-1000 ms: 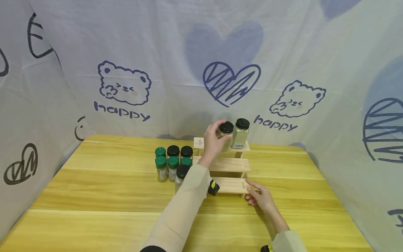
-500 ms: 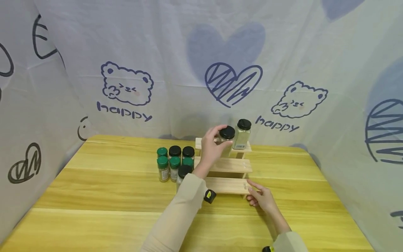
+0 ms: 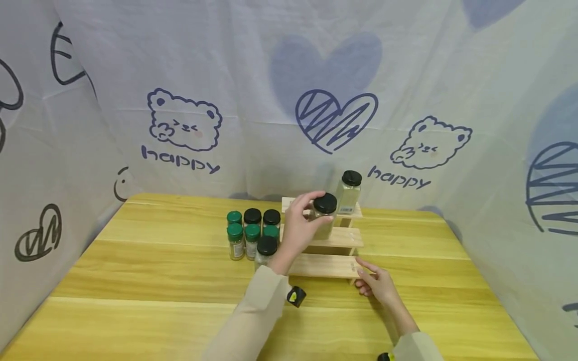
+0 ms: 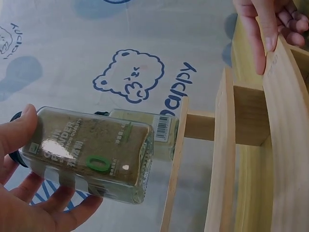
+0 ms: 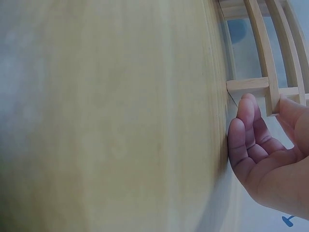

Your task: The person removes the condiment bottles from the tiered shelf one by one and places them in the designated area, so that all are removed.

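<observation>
My left hand (image 3: 300, 225) holds a clear spice jar (image 4: 91, 150) of brown powder between thumb and fingers, near its black lid. In the head view the jar appears over the middle tier of a three-tier wooden rack (image 3: 322, 265); whether it touches the board I cannot tell. A second black-lidded jar (image 3: 348, 196), pale green inside, stands upright on the right end of the top tier. My right hand (image 3: 377, 285) grips the right end of the bottom tier, thumb and forefinger on the board (image 5: 270, 72), the other fingers curled below.
Left of the rack, green-lidded jars (image 3: 236, 240) and black-lidded jars (image 3: 253, 216) stand in a close group. One larger black-lidded jar (image 3: 266, 250) stands in front, partly behind the left forearm. A printed cloth (image 3: 253, 115) hangs behind the wooden table (image 3: 135, 281).
My left hand has brought the brown-powder jar down and toward me, from top-tier height to the middle tier. The right hand stays at the rack's end. The head view has shifted slightly.
</observation>
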The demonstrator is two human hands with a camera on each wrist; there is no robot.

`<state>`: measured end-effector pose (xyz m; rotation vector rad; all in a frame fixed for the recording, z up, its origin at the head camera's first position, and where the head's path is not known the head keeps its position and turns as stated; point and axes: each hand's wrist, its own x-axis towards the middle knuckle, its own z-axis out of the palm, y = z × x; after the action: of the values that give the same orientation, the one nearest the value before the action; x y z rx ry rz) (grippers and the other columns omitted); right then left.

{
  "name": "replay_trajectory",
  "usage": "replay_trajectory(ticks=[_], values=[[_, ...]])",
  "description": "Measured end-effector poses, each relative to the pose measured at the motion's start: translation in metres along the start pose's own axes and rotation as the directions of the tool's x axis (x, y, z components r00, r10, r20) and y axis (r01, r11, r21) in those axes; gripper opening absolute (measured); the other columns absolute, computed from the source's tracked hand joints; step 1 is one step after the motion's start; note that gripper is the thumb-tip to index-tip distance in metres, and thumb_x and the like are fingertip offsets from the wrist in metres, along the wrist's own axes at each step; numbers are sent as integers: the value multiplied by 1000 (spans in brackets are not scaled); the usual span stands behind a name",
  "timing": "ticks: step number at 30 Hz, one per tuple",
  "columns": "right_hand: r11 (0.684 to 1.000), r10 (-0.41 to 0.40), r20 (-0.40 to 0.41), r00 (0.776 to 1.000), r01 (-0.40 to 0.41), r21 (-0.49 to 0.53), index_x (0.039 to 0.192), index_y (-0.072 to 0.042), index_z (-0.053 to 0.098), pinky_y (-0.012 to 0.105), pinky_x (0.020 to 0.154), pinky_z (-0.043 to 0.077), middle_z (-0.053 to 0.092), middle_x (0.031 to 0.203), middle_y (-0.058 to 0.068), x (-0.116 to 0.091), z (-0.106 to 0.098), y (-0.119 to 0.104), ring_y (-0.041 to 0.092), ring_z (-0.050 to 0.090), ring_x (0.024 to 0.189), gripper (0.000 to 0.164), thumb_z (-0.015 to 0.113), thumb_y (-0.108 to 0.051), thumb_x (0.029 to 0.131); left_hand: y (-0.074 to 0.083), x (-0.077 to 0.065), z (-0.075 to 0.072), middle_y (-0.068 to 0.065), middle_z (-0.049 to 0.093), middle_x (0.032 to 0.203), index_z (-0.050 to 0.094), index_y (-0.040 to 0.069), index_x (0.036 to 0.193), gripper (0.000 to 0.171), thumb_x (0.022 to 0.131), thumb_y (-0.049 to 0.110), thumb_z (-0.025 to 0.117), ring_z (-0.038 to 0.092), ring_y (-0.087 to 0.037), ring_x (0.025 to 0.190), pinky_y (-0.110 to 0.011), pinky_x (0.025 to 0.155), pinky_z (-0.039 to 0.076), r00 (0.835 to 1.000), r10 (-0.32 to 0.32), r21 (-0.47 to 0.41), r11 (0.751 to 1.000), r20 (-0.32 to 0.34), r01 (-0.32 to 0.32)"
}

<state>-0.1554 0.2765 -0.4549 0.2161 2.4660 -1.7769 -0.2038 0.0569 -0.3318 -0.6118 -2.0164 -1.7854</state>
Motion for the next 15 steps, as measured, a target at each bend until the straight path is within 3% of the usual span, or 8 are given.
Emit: replay_trajectory(ticks=[6,15], values=[[1000,-1,1,1000,1,0,130,-1,44,25,47,48,62,66,13,-1,0,1,14,56,49,40,50,-12,92,3,-12,-4,-9,56,110,61,9,113,45,70,9,75,51,-25,88,-40,68,48,998,-49,-30,998,43,50],[1000,13,-5,1000,-13,10,130,0,43,25,47,48,62,66,14,0,0,-2,14,55,49,40,50,-11,92,8,-27,-12,-7,57,111,61,8,112,46,68,7,77,54,-24,88,-34,68,50,995,-70,-34,997,78,73]])
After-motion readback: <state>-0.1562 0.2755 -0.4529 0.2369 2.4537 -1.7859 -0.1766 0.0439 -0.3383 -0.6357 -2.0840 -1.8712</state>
